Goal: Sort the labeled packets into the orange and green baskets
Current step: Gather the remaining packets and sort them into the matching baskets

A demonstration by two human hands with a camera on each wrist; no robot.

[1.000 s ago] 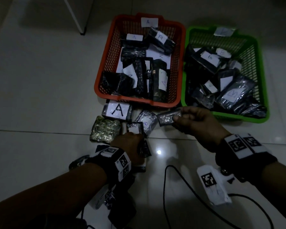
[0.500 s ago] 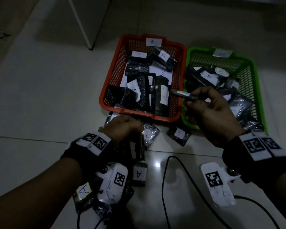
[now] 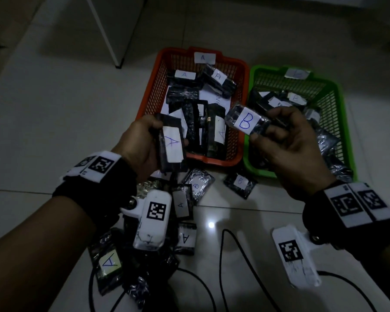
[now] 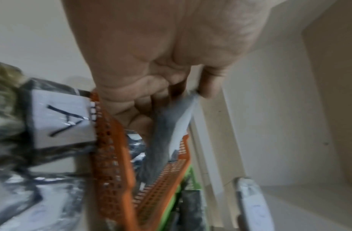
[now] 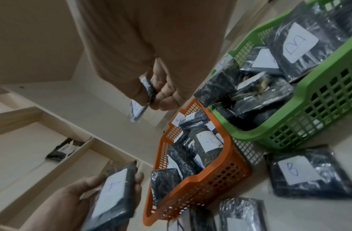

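My left hand (image 3: 142, 140) grips a dark packet labelled A (image 3: 172, 146), held up in front of the near left corner of the orange basket (image 3: 153, 91). The same A packet (image 5: 113, 192) shows in the right wrist view, and edge-on as the A packet (image 4: 171, 125) in the left wrist view. My right hand (image 3: 286, 140) pinches a dark packet labelled B (image 3: 245, 120) between the orange basket and the green basket (image 3: 342, 113). This B packet (image 5: 143, 96) sits between thumb and fingers. Both baskets hold several labelled packets.
Several loose packets lie on the tiled floor near me, among them a B packet (image 3: 240, 182), another B packet (image 3: 198, 184) and A packets (image 3: 186, 238) (image 3: 109, 264). Black cables (image 3: 225, 266) run across the floor. A white furniture leg (image 3: 104, 34) stands behind.
My left hand has come up off the floor pile with an A packet. My right hand has turned its packet so the B label faces up, near the green basket.
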